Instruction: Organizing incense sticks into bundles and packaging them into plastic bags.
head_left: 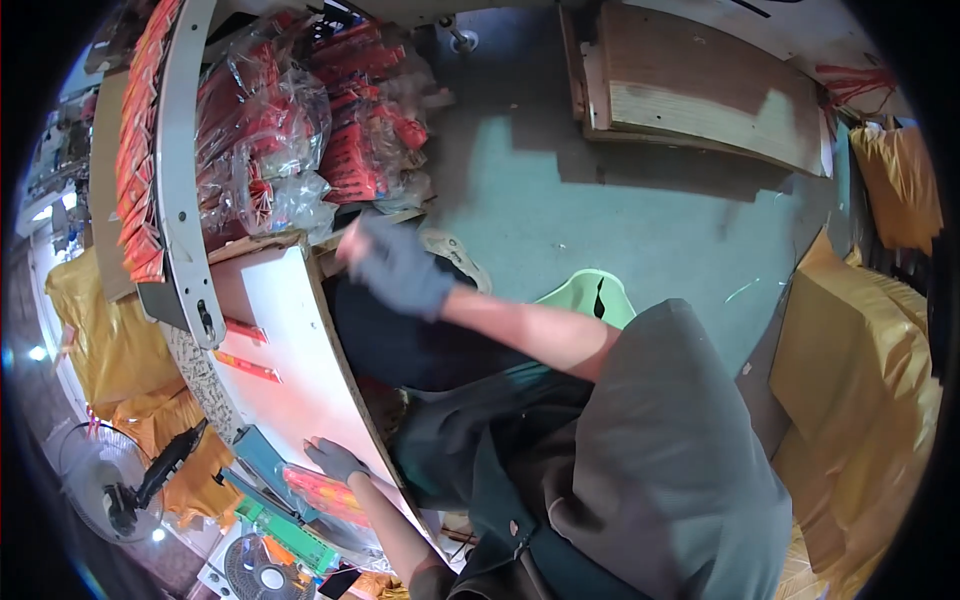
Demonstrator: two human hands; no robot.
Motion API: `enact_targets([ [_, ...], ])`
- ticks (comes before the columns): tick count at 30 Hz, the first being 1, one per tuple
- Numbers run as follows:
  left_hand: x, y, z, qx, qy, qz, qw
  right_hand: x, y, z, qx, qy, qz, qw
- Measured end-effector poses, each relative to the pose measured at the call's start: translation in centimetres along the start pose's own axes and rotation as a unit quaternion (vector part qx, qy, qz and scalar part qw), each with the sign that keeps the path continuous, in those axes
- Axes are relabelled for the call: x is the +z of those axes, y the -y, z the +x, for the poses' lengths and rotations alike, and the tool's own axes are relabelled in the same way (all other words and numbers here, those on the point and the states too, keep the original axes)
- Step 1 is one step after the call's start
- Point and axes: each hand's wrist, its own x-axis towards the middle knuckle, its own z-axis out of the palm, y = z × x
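Observation:
My left hand [338, 460], in a grey glove with bare fingertips, lies on the white tabletop [290, 330] with its fingers stretched out. Right beside it is a clear-wrapped red packet [328, 492], next to a teal bench device [262, 462] with a long bar. My right hand [400, 272], also gloved in grey, is raised beyond the table's edge, over my dark-clothed leg. Motion smears its fingers, so I cannot make out their grip. Thin red-and-orange strips [248, 365] lie farther up the tabletop.
Clear bags of red packets [345, 130] are heaped beyond the table. A light-green plastic stool or tub [600, 290] stands by my legs. Wooden boards [710, 95] lie at the far right, yellow wrapped bundles [850, 370] along the right. Fans [108, 480] stand at the lower left.

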Motion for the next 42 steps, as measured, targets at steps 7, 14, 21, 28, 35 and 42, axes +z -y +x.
enact_targets([
  [7,0.2,-1.1,-0.1,-0.035,-0.007,-0.006,0.999,-4.8,-15.9,13.4,0.137,-0.128,-0.368,0.911],
  [14,0.5,-3.5,-0.6,-0.066,0.008,0.008,0.998,-5.7,-21.9,15.9,0.163,-0.066,-0.438,0.882],
  [21,-0.5,-3.6,-0.6,-0.076,-0.001,0.004,0.997,-11.1,-20.5,11.4,0.090,-0.098,-0.333,0.934],
  [28,0.7,-2.8,0.2,-0.070,0.000,-0.039,0.997,-14.1,-20.5,11.4,0.049,-0.108,-0.335,0.935],
  [35,-0.2,-2.7,-0.1,-0.095,-0.012,-0.008,0.995,-13.2,-18.0,8.4,0.155,-0.212,-0.197,0.945],
  [42,0.2,-2.5,0.2,-0.089,-0.021,-0.003,0.996,-4.0,-19.5,10.8,0.139,-0.131,-0.226,0.955],
])
